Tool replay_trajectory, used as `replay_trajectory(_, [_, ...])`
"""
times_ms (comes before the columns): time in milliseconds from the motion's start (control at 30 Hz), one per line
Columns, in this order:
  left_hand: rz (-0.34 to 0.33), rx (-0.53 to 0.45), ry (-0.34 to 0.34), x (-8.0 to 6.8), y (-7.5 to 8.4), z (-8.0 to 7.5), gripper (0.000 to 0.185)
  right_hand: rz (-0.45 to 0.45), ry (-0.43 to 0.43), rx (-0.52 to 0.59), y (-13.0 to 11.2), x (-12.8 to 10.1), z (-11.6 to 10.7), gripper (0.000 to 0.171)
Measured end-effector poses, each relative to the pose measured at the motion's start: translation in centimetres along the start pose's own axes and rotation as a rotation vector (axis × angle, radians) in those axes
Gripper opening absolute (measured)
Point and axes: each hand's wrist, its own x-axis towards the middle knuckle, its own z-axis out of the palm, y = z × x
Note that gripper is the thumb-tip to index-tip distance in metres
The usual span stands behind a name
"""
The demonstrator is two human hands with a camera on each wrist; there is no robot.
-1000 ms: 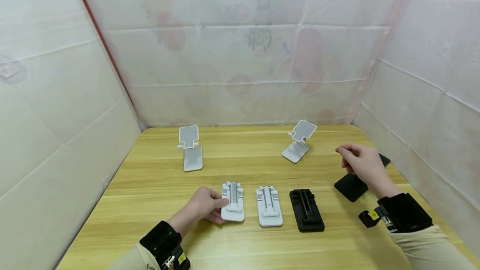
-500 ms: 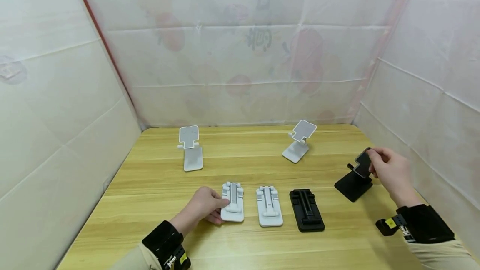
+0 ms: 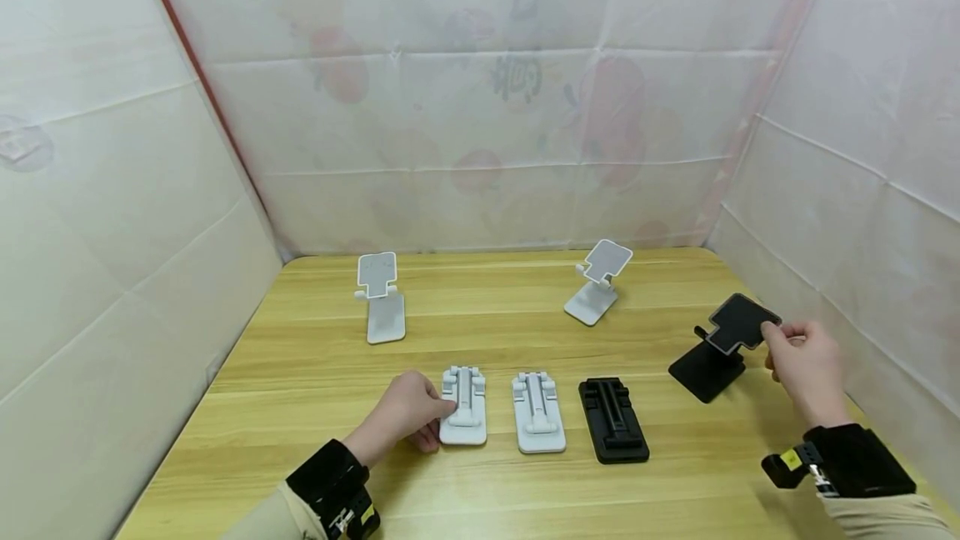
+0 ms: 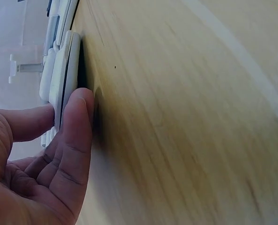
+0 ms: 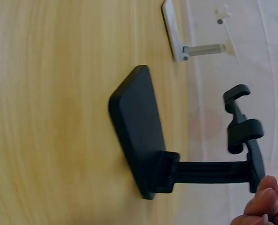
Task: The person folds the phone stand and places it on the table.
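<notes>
On the wooden table [image 3: 315, 373], the right hand [image 3: 802, 361] pinches the unfolded black phone stand [image 3: 720, 348] by its light, rigid plate; the left hand [image 3: 405, 415] grips a folded white stand [image 3: 463, 407].

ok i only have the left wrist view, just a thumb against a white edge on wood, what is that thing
Observer: A folded white phone stand; the left hand grips its left side, flat on the table.
Operator: anything next to it
Observer: Yes, to its right lie another folded white stand and then a folded black stand, in one row.
Operator: and the other hand
Observer: The right hand pinches the plate of an unfolded black stand near the table's right edge.
Operator: any more stands
Observer: Two unfolded white stands are upright at the far side.
</notes>
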Motion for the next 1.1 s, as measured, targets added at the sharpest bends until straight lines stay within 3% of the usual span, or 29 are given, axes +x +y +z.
replay_trajectory(167, [0.014,0.018,0.004,0.0,0.0,-0.1,0.023,0.019,-0.087,-0.018,1.1,0.0,0.2,0.042])
replay_trajectory(367, [0.027,0.045,0.008,0.1,-0.1,-0.2,0.026,0.044,-0.152,0.059,1.6,0.3,0.7,0.049])
replay_trajectory(800, [0.048,0.041,0.022,0.3,-0.3,-0.8,0.022,0.139,-0.182,0.518,1.3,0.5,1.8,0.028])
replay_trajectory(967, [0.037,-0.011,0.074,0.6,0.3,-1.3,0.023,0.137,-0.181,0.591,0.6,0.5,2.4,0.026])
replay_trajectory(1100, [0.033,-0.044,0.098,0.8,0.8,-1.5,0.023,0.108,-0.211,0.576,-0.4,0.6,3.1,0.028])
